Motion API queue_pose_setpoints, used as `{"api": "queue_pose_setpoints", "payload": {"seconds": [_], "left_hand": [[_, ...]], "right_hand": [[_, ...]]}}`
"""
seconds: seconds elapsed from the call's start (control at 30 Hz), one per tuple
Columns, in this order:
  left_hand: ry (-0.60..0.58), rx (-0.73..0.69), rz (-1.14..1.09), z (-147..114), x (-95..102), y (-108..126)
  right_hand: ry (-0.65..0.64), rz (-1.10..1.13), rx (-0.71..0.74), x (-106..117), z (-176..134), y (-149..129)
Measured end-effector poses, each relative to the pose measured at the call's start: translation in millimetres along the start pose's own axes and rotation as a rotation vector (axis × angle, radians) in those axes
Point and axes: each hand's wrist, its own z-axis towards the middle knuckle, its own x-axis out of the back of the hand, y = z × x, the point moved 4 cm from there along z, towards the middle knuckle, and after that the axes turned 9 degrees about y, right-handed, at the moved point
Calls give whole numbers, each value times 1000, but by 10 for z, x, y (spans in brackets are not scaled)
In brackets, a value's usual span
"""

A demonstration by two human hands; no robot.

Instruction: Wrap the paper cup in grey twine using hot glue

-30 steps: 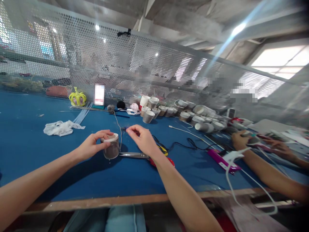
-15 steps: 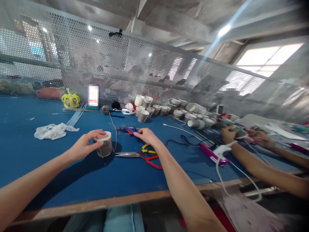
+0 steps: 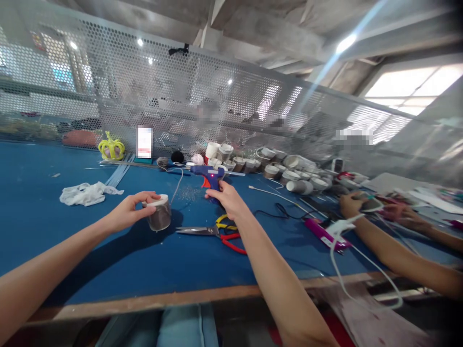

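Note:
My left hand (image 3: 136, 208) grips the rim of a small cup (image 3: 161, 218), white at the top and wrapped in grey-brown cord around its side. A loose strand of yarn (image 3: 178, 185) runs from the cup back toward a grey-brown yarn ball (image 3: 162, 163). Raised off the table, a blue glue gun (image 3: 212, 174) with an orange trigger and a small red light is in my right hand (image 3: 226, 197). Its nozzle points left. Below that hand lie scissors (image 3: 202, 231) with one yellow and one red handle, blades toward the left.
Many wrapped cups (image 3: 289, 176) crowd the back of the blue table (image 3: 119, 270). White cloth (image 3: 85, 193) lies at left, near a yellow braided item (image 3: 111, 148). A purple power strip (image 3: 325, 233) with cables sits at right, beside another person's hands (image 3: 350, 205). A perforated metal screen (image 3: 173, 96) stands behind.
My right hand has lifted the glue gun from the table and turned it nearly level. My left hand still holds the cup, now with its fingers more closed on the rim.

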Motion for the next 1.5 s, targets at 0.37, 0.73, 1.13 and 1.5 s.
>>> {"api": "queue_pose_setpoints", "payload": {"seconds": [0.37, 0.73, 1.13, 1.5], "left_hand": [[154, 81, -124, 33, 31, -105], [193, 48, -80, 39, 15, -152], [207, 46, -107, 31, 5, -111], [182, 30, -70, 33, 27, -109]], "right_hand": [[-40, 133, -94, 24, -232, -202], [-268, -96, 74, -341, -589, -257], [-194, -247, 202, -410, -670, -308], [-193, -255, 194, -405, -648, -281]]}}
